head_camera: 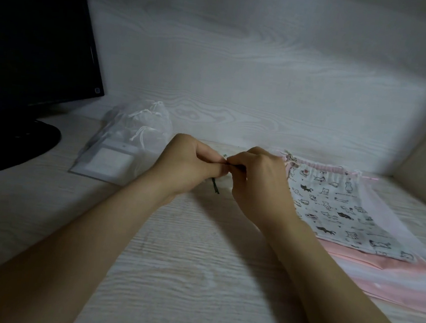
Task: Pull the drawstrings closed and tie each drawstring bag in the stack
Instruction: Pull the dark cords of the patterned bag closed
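Head view. Left hand (190, 164) and right hand (259, 181) knuckle to knuckle over the counter (195, 277), fingers of each pinching a dark drawstring (215, 187), its bag hidden beneath. Behind the left, sheer bags (136, 133) heaped, cords already drawn. Beside the right, cat-print bag (337, 207) topping the stack, probably not yet tied.

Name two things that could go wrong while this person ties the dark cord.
1. The left hand and right hand pinch the thin cord with fingertips only, so it may slip before the knot tightens.
2. The cat bag lies close beside the right hand, so a sideways pull could drag it askew.
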Available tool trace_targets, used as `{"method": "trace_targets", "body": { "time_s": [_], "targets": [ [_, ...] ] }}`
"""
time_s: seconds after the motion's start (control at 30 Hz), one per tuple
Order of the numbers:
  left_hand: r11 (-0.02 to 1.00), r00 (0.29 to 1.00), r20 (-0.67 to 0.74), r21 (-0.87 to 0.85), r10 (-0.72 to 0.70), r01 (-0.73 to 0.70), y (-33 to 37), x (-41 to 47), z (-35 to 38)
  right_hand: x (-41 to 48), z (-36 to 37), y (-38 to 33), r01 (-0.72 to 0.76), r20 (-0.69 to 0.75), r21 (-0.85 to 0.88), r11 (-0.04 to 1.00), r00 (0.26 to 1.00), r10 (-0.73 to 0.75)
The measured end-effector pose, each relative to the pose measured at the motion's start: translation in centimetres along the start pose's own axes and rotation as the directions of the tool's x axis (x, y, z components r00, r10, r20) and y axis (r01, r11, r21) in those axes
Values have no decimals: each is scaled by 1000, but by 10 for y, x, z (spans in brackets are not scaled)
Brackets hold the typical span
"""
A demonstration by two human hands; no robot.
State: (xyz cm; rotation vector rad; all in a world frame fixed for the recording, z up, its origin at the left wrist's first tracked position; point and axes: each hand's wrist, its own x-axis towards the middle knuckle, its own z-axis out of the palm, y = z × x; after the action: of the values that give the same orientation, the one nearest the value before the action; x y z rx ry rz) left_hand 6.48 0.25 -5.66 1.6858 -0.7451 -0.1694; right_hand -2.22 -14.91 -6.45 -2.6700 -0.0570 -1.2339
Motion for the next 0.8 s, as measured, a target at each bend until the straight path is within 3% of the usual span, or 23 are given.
{"method": "trace_targets", "body": {
  "time_s": [0.07, 0.17, 0.27, 0.37, 0.57, 0.8],
  "targets": [
    [991, 994, -67, 111, 81, -73, -1, 2, 0, -1, -1, -3, -36, 11, 40, 999, 999, 35],
    [944, 964, -106, 254, 246, -213, -2, 0, 2, 0, -6, -3, -273, 100, 232, 934, 961, 256],
    [881, 934, -63, 358, 352, -308, -3, 0, 1, 2, -10, 0, -495, 259, 489, 718, 869, 422],
    [868, 928, -48, 376, 368, -325, -5, 1, -1, 2, -10, -4, -616, 420, 638, 462, 781, 462],
    [863, 921, -35, 366, 388, -349, -3, 1, -6, 3, -9, -5, -685, 553, 702, 197, 698, 455],
    [855, 925, -23, 391, 380, -342, -3, 0, -1, 3, -6, -1, -679, 587, 730, 75, 679, 441]
  ]
}}
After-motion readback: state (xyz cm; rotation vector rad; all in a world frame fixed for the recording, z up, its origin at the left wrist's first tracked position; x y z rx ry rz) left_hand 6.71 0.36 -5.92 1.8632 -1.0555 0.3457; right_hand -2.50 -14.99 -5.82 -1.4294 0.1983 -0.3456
